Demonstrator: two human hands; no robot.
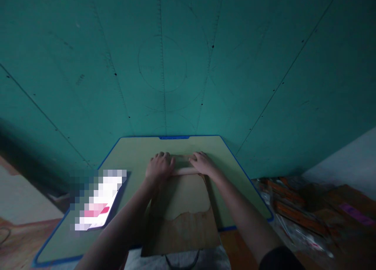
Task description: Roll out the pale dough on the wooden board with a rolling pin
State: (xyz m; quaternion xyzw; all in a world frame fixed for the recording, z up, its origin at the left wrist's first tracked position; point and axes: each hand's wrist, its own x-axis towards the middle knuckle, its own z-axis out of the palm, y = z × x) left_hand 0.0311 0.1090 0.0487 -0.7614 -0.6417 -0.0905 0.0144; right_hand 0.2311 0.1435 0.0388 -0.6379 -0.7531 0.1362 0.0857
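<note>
A pale rolling pin (185, 171) lies across the far part of a wooden board (182, 236). My left hand (160, 165) is closed over its left end, and my right hand (202, 163) is closed over its right end. A flat, light sheet that looks like dough (183, 197) spreads over the board from the pin towards me, with an uneven near edge. The far edge of the board is partly hidden behind the pin and my hands.
The board rests on a table with a blue rim (243, 169). At the left lies a lit tablet or phone (101, 199), partly pixelated. A green wall (182, 66) stands behind. Plastic-wrapped items (293, 207) and cardboard boxes (346, 203) are at the right.
</note>
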